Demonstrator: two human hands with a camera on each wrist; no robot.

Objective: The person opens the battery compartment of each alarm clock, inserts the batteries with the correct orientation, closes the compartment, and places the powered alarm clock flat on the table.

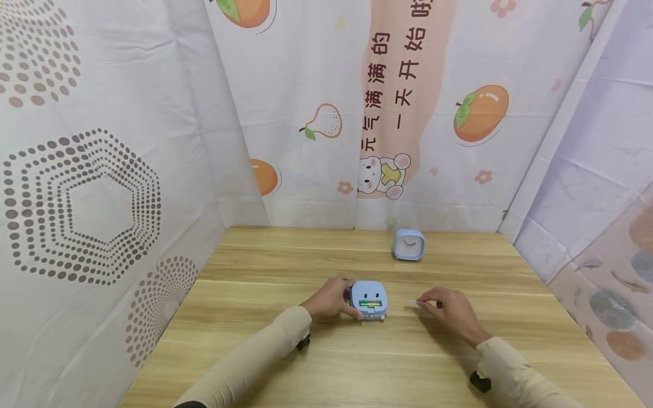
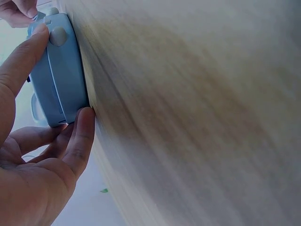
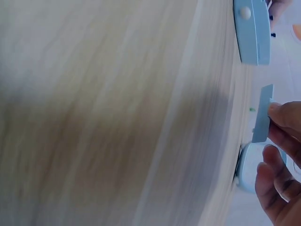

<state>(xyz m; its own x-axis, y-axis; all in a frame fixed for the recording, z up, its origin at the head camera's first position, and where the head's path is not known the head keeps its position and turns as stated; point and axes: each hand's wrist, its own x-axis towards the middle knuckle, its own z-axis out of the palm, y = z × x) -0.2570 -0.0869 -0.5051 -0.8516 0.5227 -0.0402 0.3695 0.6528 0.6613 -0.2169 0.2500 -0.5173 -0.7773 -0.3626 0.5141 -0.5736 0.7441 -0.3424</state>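
A light blue alarm clock (image 1: 369,292) lies face down on the wooden table, its back turned up. In its back, the battery slot is uncovered and a green and yellow battery (image 1: 370,304) sits inside. My left hand (image 1: 334,298) grips this clock from the left, thumb along the near edge and fingers at the far side; the left wrist view shows its thumb (image 2: 29,54) beside a round foot. Off to the right, my right hand (image 1: 449,311) pinches a thin light blue battery cover (image 3: 264,114) between thumb and finger, above the table and apart from the clock.
A second light blue clock (image 1: 408,245) stands upright near the table's back edge, its dial facing me. The wooden table (image 1: 357,368) ends against a printed curtain (image 1: 306,68) at the back, with more hanging cloth at both sides.
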